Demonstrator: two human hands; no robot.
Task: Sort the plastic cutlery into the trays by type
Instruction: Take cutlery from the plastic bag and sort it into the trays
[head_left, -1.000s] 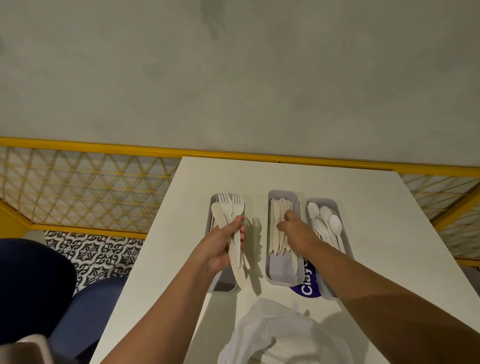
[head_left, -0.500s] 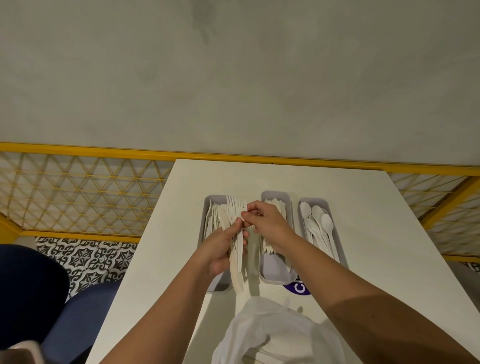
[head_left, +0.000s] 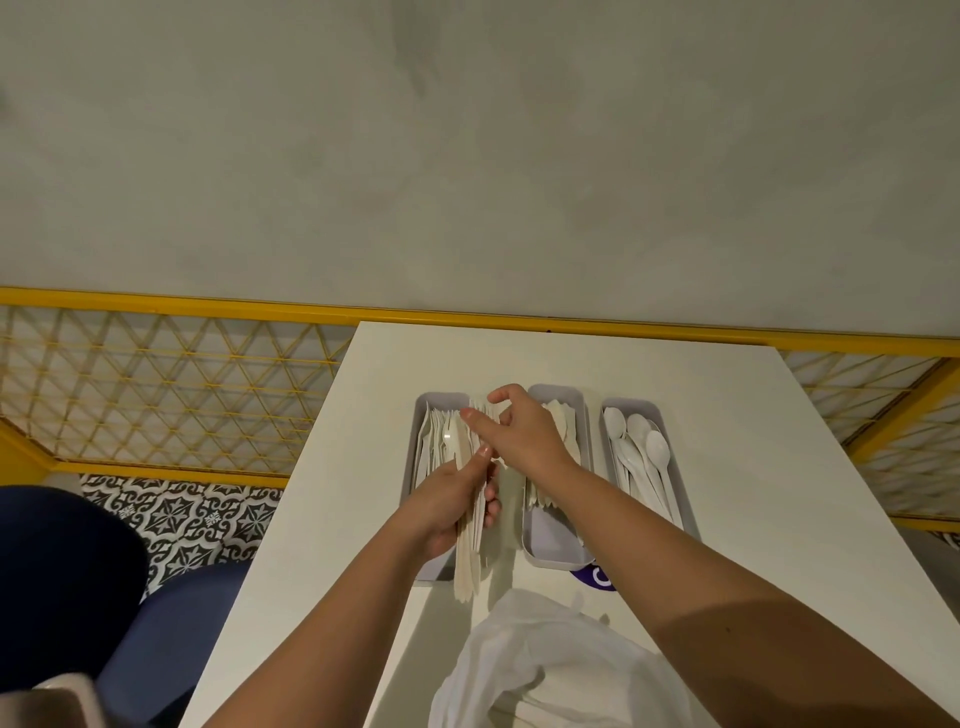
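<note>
Three grey trays stand side by side on the white table (head_left: 727, 467). The left tray (head_left: 422, 431) holds forks, the middle tray (head_left: 550, 553) holds knives, and the right tray (head_left: 675, 467) holds white spoons (head_left: 644, 452). My left hand (head_left: 447, 504) grips a bundle of cream cutlery (head_left: 466, 564) by its handles, over the gap between the left and middle trays. My right hand (head_left: 524, 434) is at the bundle's top, thumb and fingers curled and pinching a piece there. Which type it pinches is hidden by the hand.
A crumpled clear plastic bag (head_left: 545, 665) lies at the table's near edge. A purple sticker (head_left: 597, 578) peeks out below the middle tray. A yellow mesh railing (head_left: 182, 374) runs behind and left; a blue chair (head_left: 171, 623) stands at the left.
My right hand left the knife tray, crossed left to the bundle in my left hand and now pinches at its top. My left hand has kept holding the bundle.
</note>
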